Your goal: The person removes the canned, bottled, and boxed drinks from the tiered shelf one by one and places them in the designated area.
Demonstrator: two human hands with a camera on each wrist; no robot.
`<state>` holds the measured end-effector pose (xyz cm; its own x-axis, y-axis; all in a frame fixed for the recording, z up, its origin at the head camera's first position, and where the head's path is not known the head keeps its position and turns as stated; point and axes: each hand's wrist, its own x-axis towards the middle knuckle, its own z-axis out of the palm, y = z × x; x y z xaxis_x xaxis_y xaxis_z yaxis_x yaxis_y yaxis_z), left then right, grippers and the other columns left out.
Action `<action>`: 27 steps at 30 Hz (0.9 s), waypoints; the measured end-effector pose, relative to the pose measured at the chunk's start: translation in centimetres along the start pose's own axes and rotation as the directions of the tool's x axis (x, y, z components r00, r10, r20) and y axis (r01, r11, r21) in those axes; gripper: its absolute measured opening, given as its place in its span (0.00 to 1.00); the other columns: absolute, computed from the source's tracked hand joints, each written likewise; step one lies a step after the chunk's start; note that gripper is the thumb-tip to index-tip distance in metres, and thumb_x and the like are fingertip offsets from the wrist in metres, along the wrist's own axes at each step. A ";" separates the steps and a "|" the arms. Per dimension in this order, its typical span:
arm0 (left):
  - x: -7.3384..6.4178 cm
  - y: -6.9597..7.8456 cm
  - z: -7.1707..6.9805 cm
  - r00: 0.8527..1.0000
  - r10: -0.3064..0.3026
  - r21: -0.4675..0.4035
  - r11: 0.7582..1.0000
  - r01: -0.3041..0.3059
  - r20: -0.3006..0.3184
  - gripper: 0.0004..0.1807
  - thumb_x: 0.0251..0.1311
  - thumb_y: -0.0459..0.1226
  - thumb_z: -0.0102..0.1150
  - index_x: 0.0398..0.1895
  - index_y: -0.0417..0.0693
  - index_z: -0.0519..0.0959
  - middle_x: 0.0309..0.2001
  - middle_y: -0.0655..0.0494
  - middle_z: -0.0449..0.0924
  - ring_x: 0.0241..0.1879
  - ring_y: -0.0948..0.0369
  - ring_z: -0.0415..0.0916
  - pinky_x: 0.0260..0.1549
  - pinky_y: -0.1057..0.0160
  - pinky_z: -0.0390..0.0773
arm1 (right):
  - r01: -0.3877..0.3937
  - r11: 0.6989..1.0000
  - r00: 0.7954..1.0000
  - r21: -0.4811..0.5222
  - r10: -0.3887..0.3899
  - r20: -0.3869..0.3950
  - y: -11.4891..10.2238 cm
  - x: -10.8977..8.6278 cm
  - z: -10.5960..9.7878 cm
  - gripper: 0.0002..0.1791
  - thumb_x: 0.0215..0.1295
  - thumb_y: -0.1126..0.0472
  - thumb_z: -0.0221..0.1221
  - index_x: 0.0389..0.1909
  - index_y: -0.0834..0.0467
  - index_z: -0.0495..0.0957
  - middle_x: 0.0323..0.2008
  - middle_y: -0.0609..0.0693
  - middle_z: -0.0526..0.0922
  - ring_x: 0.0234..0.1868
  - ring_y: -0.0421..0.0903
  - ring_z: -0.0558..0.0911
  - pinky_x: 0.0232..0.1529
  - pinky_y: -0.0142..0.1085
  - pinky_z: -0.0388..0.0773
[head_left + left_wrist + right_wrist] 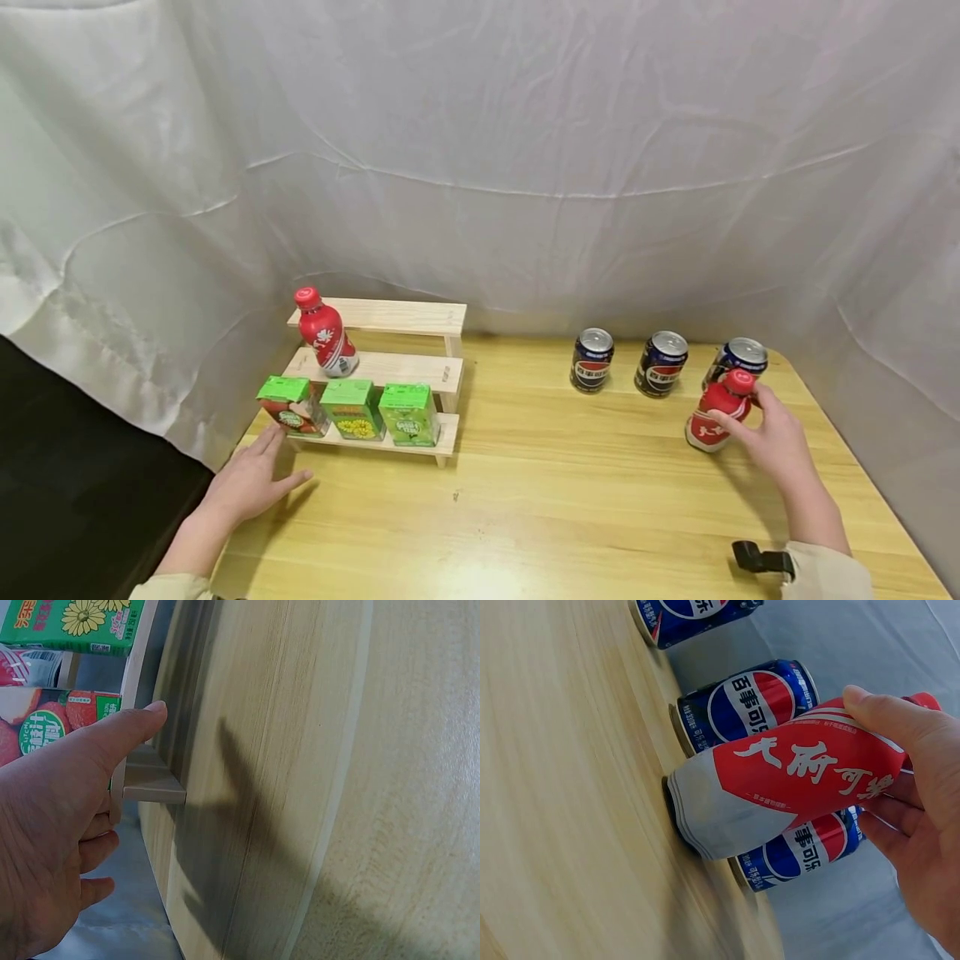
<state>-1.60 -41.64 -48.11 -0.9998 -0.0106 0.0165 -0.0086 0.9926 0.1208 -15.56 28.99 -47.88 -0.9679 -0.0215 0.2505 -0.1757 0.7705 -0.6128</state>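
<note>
My right hand [776, 433] grips a red and white soda bottle [718, 412] round its upper part, thumb on one side and fingers on the other. In the right wrist view the bottle [795, 784] leans, its base close to the table, overlapping two blue cola cans. My left hand [253, 475] lies at the front left corner of a wooden tiered rack [412, 371], fingers stretched along its end and thumb pointing right. Beside it on the lowest step stands a strawberry juice box [294, 408]. Another red bottle [326, 333] stands on the middle step.
Two more juice boxes, one with yellow flowers [354, 412] and one light green [409, 417], share the lowest step. Three cola cans stand in a row at the back right: left [592, 362], middle [661, 367] and right [738, 357]. Pale curtains [525, 167] enclose the table [525, 467].
</note>
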 end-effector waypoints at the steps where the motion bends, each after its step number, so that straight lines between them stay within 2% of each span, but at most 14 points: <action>1: 0.0 0.0 0.0 1.000 0.000 0.000 1.000 0.000 0.000 0.55 0.57 0.65 0.57 0.68 0.23 0.60 0.69 0.24 0.57 0.64 0.28 0.62 0.62 0.35 0.66 | -0.003 1.000 1.000 -0.002 0.003 0.002 0.0 0.0 -0.1 0.43 0.63 0.46 0.63 0.67 0.72 0.58 0.59 0.79 0.68 0.59 0.77 0.67 0.54 0.70 0.65; 13: 0.1 -0.1 -0.1 1.000 -0.005 -0.004 1.000 0.005 0.019 0.56 0.57 0.65 0.56 0.68 0.24 0.59 0.69 0.24 0.56 0.65 0.29 0.60 0.62 0.34 0.65 | -0.005 1.000 1.000 -0.006 0.005 0.022 0.2 0.2 0.1 0.44 0.64 0.45 0.63 0.68 0.70 0.57 0.60 0.79 0.67 0.60 0.78 0.67 0.54 0.71 0.64; 19: 0.1 -0.1 -0.1 1.000 0.004 -0.002 1.000 -0.004 -0.002 0.55 0.57 0.64 0.58 0.68 0.23 0.60 0.69 0.24 0.57 0.64 0.29 0.61 0.61 0.34 0.66 | -0.027 1.000 0.999 0.012 0.026 0.025 0.2 0.2 0.2 0.47 0.64 0.44 0.62 0.70 0.70 0.54 0.63 0.80 0.64 0.62 0.78 0.64 0.57 0.71 0.62; 24: 0.0 0.0 0.1 1.000 0.000 -0.008 1.000 0.000 0.005 0.55 0.56 0.64 0.58 0.68 0.23 0.60 0.69 0.24 0.57 0.64 0.29 0.62 0.61 0.34 0.66 | 0.016 0.999 1.000 0.033 -0.015 -0.005 0.0 0.0 0.0 0.48 0.62 0.49 0.65 0.72 0.69 0.53 0.63 0.79 0.64 0.61 0.77 0.65 0.54 0.72 0.63; 27: 0.0 0.0 0.0 1.000 -0.005 -0.003 1.000 0.005 0.004 0.55 0.57 0.64 0.57 0.68 0.23 0.59 0.70 0.25 0.56 0.65 0.30 0.60 0.63 0.34 0.64 | 0.054 0.998 0.998 0.026 -0.053 -0.034 -0.3 0.2 -0.3 0.49 0.61 0.51 0.66 0.75 0.65 0.50 0.64 0.79 0.61 0.61 0.77 0.63 0.53 0.73 0.62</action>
<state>-1.64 -41.68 -48.10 -0.9998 -0.0152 0.0118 -0.0136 0.9922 0.1238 -15.67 28.99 -47.43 -0.9505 -0.0403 0.3082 -0.2322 0.7513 -0.6178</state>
